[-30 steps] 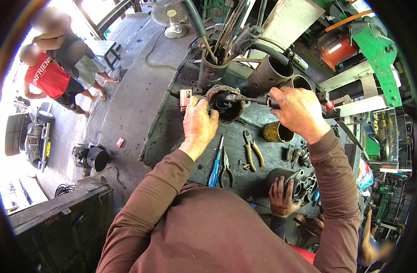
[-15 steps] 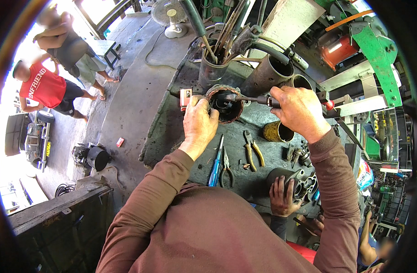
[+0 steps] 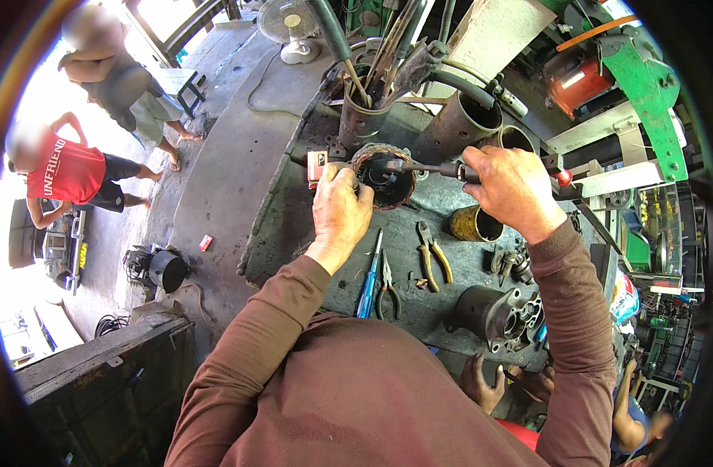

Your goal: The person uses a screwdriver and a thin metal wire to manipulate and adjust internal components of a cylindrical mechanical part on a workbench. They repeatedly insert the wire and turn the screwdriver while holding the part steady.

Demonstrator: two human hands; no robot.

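A round motor stator (image 3: 404, 191) with copper windings round its rim lies on the dark workbench. My left hand (image 3: 342, 206) is closed at its near left rim, the fingertips partly hidden. My right hand (image 3: 518, 191) is wrapped round the handle of a dark-shafted tool with a blunt block tip (image 3: 428, 168), possibly a soldering iron. Its tip reaches inside the stator. Touching the left fingers' far side is a small red and white box (image 3: 316, 167). A yellowish, worn metal ring (image 3: 476, 224) stands below my right hand.
A blue screwdriver (image 3: 369, 279), long-nose pliers (image 3: 387, 292) and cutters (image 3: 432, 257) lie nearer me. A metal housing (image 3: 488, 315) sits at the near right, with another person's hand (image 3: 483, 383) just below. Behind stand a rod-filled can (image 3: 362, 124) and a wide metal tube (image 3: 447, 132).
The other person's hand has let go of the metal housing and drawn back toward the lower edge. The red-shirted person at the left has shifted. My hands look nearly still.
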